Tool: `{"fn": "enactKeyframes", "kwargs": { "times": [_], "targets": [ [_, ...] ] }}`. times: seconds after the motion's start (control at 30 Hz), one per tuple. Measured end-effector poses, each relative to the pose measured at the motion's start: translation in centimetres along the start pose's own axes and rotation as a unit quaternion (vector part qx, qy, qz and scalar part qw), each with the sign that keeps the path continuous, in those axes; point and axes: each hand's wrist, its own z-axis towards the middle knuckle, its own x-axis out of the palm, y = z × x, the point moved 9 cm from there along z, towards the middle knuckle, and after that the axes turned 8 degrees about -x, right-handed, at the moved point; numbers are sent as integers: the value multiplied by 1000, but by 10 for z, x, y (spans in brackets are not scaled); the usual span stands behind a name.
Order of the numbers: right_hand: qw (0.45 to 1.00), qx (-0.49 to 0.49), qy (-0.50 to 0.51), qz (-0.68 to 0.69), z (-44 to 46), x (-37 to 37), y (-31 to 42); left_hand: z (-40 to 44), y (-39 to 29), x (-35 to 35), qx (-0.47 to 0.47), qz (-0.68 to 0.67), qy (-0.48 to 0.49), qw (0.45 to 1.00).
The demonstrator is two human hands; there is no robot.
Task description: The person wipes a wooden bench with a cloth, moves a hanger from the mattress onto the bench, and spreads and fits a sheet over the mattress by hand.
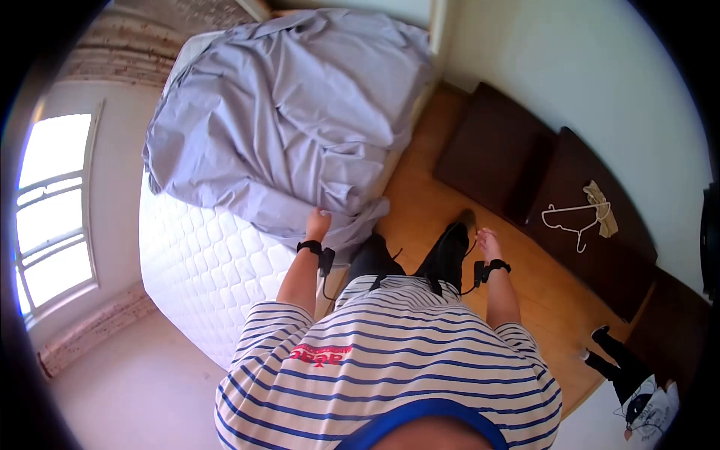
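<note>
A rumpled grey-lilac sheet (300,112) covers the far part of a white quilted mattress (217,262). My left hand (318,223) is closed on the sheet's near edge, beside the mattress side closest to my legs. My right hand (488,244) hangs over the wooden floor on my right, holding nothing, its fingers loosely apart. Both wrists carry black straps with small devices and cables.
On my right, a dark brown cabinet (495,150) runs along the wall, with a white clothes hanger (576,216) and a beige cloth (600,208) on top. Another person (626,367) is at the lower right. A window (56,210) is on the left.
</note>
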Motion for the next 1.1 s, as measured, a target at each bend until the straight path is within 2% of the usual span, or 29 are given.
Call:
{"fn": "enactKeyframes", "kwargs": {
  "times": [0.03,0.1,0.13,0.17,0.2,0.23,0.27,0.3,0.33,0.37,0.4,0.43,0.47,0.53,0.57,0.6,0.63,0.67,0.73,0.77,0.83,0.87,0.9,0.93,0.97,1.1],
  "targets": [
    [999,6,36,-7,-10,37,-9,19,39,-12,-78,-16,-5,997],
    [997,47,46,-36,-38,104,-41,46,114,-40,-160,-43,-59,984],
    [993,64,81,-52,-55,142,-57,45,133,-54,-216,-99,12,971],
    [984,96,144,-47,-68,181,-77,52,173,-64,-258,-100,-93,956],
    [966,139,187,-111,-90,222,-86,43,191,-78,-306,-212,-99,923],
    [943,134,238,-190,-99,256,-102,41,213,-80,-353,-246,-106,896],
    [891,69,291,-341,-114,299,-100,37,232,-79,-400,-276,-111,867],
    [833,-23,373,-407,-111,333,-121,17,222,-89,-471,-296,-58,829],
    [724,-299,387,-487,-172,392,-57,25,252,-61,-472,-304,-14,827],
    [666,-329,410,-530,-190,423,-55,23,257,-36,-470,-451,16,759],
    [647,-369,413,-525,-196,444,-61,23,252,-15,-455,-589,43,667],
    [624,-412,416,-518,-204,462,-65,21,250,-4,-455,-597,50,659],
    [617,-412,414,-527,-207,471,-70,22,245,-1,-433,-612,24,662],
    [657,-316,434,-529,-208,483,-86,28,248,5,-409,-630,-2,661],
    [655,-317,433,-532,-213,486,-86,36,231,17,-347,-688,90,631],
    [610,-349,420,-574,-221,487,-87,38,214,25,-281,-733,182,592],
    [563,-378,405,-613,-230,487,-89,23,184,3,-296,-759,198,545],
    [566,-379,400,-613,-238,484,-88,13,174,-6,-294,-758,203,546],
    [504,-459,407,-608,-264,485,-80,-4,157,-15,-263,-768,252,527],
    [509,-464,399,-606,-270,484,-79,-4,166,14,-255,-768,303,504],
    [512,-543,346,-569,-287,477,-71,-39,141,-3,-225,-763,370,479],
    [515,-549,337,-565,-290,474,-77,-53,139,-5,-220,-763,389,467],
    [527,-474,352,-611,-276,468,-100,-67,135,-13,-212,-759,394,474],
    [533,-398,365,-652,-269,462,-116,-79,133,-26,-214,-751,368,504],
    [533,-409,358,-648,-274,460,-119,-87,135,-36,-216,-745,340,532],
    [514,-391,415,-641,-324,444,-142,-100,176,-46,-160,-761,299,553]
  ]
}}
